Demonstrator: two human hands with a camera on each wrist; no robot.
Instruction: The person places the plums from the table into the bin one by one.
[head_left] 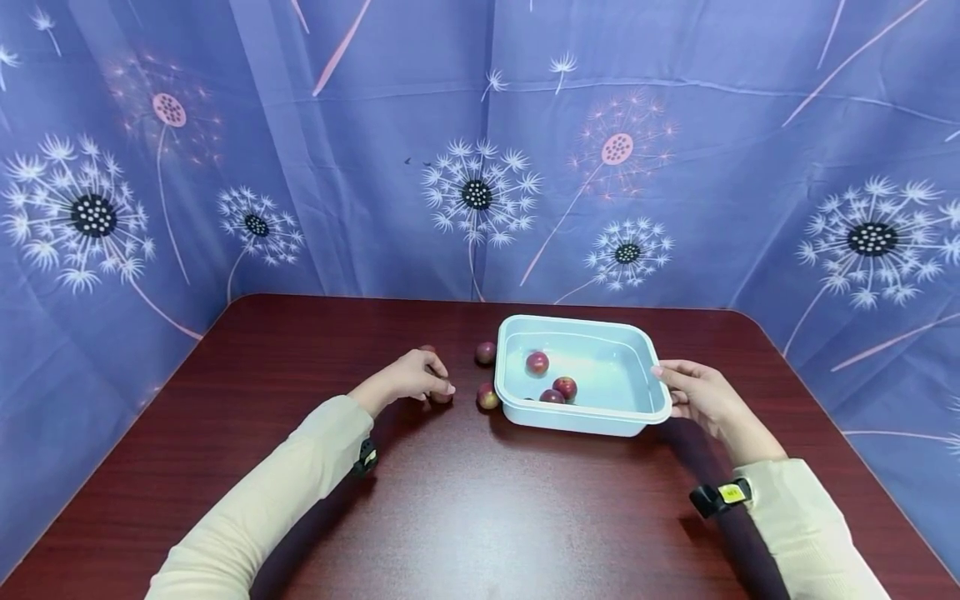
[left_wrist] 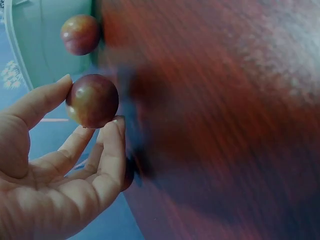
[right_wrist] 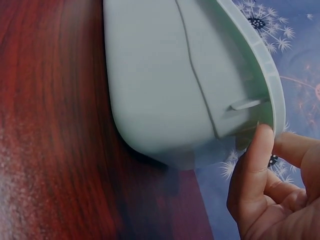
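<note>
In the left wrist view my left hand (left_wrist: 65, 160) pinches a dark red plum (left_wrist: 92, 101) between thumb and fingertips. From the head, that left hand (head_left: 411, 377) is low over the table, left of a pale blue plastic tub (head_left: 577, 421). Another plum (head_left: 427, 348) peeks out behind the hand. Two more plums, one darker (head_left: 485, 353) and one red and yellow (head_left: 487, 396), lie beside the tub's left wall. My right hand (head_left: 701, 396) grips the tub's right rim between thumb and fingers. Several plums (head_left: 537, 362) sit inside the tub, some partly hidden by its front wall.
The dark red wooden table (head_left: 480, 517) has its far edge against a blue curtain (head_left: 360, 167) printed with dandelions. Bands with small devices are worn on the left wrist (head_left: 366, 457) and right wrist (head_left: 722, 497).
</note>
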